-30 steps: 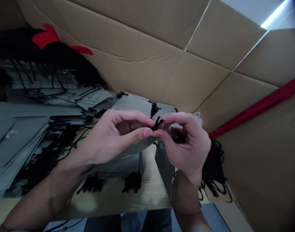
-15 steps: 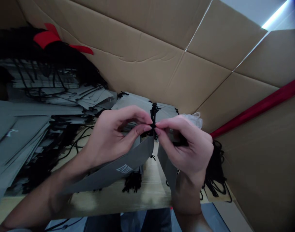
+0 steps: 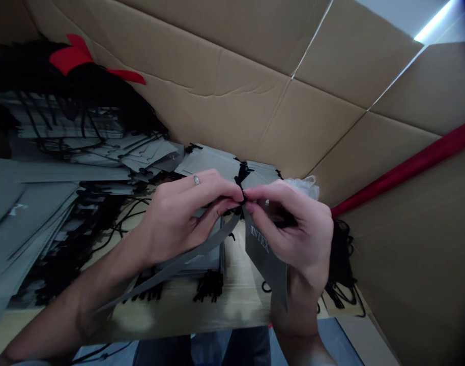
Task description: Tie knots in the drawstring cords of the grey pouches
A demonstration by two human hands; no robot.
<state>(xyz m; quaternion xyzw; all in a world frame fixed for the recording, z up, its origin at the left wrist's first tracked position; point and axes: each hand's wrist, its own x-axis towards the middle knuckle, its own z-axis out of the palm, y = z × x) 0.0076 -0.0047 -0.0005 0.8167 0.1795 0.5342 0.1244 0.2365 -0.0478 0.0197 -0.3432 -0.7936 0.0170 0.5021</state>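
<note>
Thumb and forefinger of my left hand [image 3: 190,211] are pinched on a black cord [image 3: 241,199] at mid-view. A ring shows on one of that hand's fingers. My right hand [image 3: 297,223] pinches the same cord from the other side, its fingertips almost touching the left ones. Below the fingers hang two grey flat pieces: a thin, edge-on grey strip [image 3: 186,262] under my left hand, and a grey panel [image 3: 265,256] printed "INTEX" by my right. Whether the cord is knotted between the fingertips is hidden.
Grey flat pieces with black cord ends [image 3: 45,213] are heaped at left. Behind them lies a black cord bundle [image 3: 103,96] with a red band [image 3: 73,58]. More grey stacks [image 3: 207,160] stand against the cardboard wall [image 3: 217,71]. Black cords [image 3: 341,259] lie at right.
The hanging grey pieces have turned: the left one now shows edge-on and the right one shows its print. My left hand has rolled slightly, bringing its ring into sight. Both pinches stay at the cord.
</note>
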